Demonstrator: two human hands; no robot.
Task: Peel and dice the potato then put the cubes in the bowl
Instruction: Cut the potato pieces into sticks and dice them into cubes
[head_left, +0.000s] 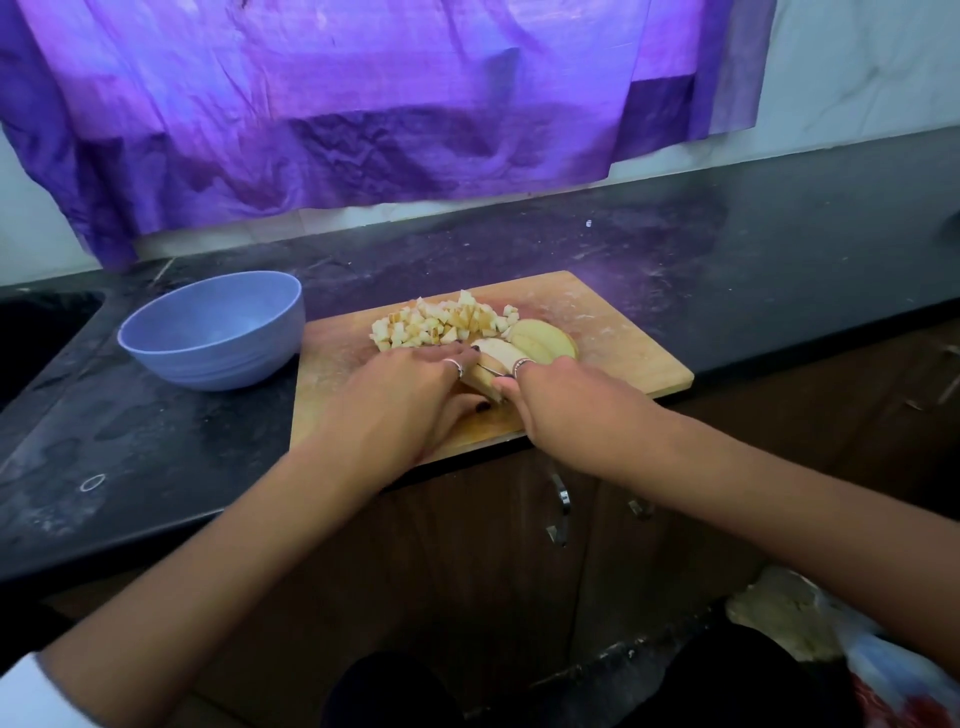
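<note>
Both forearms reach forward over the counter edge to a wooden cutting board (613, 332). On it, the left hand (415, 395) holds down a stack of potato slices (493, 361), its fingers curled over them. Facing it, the right hand (550, 400) grips a knife (488, 370), of which only a thin strip of blade shows across the stack. More slices (545, 340) lie just behind. Diced cubes (441, 325) are heaped toward the board's far edge. Left of the board stands a blue bowl (218, 332) on the black countertop (753, 249).

Dim, violet-tinted light came through the purple curtain (363, 93) beyond the hands, faintly glazing the dark counter (675, 249); edges bowed (wide lens), and the near corners blurred.
</note>
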